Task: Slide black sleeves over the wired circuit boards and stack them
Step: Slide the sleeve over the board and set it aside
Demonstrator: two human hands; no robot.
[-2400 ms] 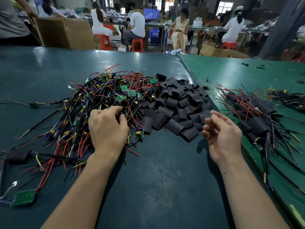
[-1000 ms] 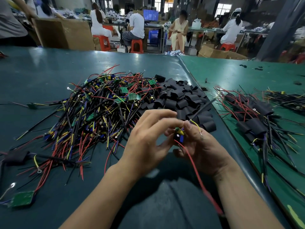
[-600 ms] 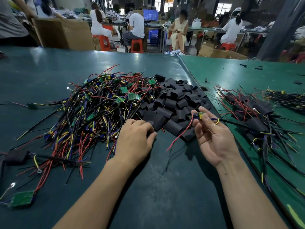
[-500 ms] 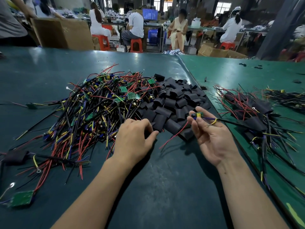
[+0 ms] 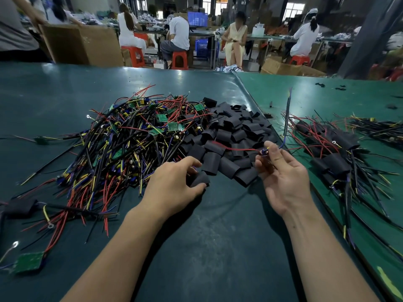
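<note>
A tangle of wired circuit boards (image 5: 135, 136) with red, black, yellow and blue leads lies left of centre on the dark green table (image 5: 207, 247). Beside it is a heap of black sleeves (image 5: 235, 136). My left hand (image 5: 174, 186) grips one black sleeve (image 5: 198, 178) at the heap's near edge. My right hand (image 5: 285, 177), palm up, pinches a wired circuit board (image 5: 264, 151) between thumb and fingertips; its red wire trails left and a black lead sticks upward. A stack of sleeved boards (image 5: 331, 158) lies to the right.
A loose green board (image 5: 28, 261) and a sleeved piece (image 5: 19, 207) lie at the near left. A seam (image 5: 250, 92) divides the dark mat from the lighter green one on the right. Seated people, red stools and cardboard boxes stand beyond the table.
My left hand has lifted a sleeve off the heap's edge. My right hand has turned the wired board so its black lead now points up, the red wire swinging left.
</note>
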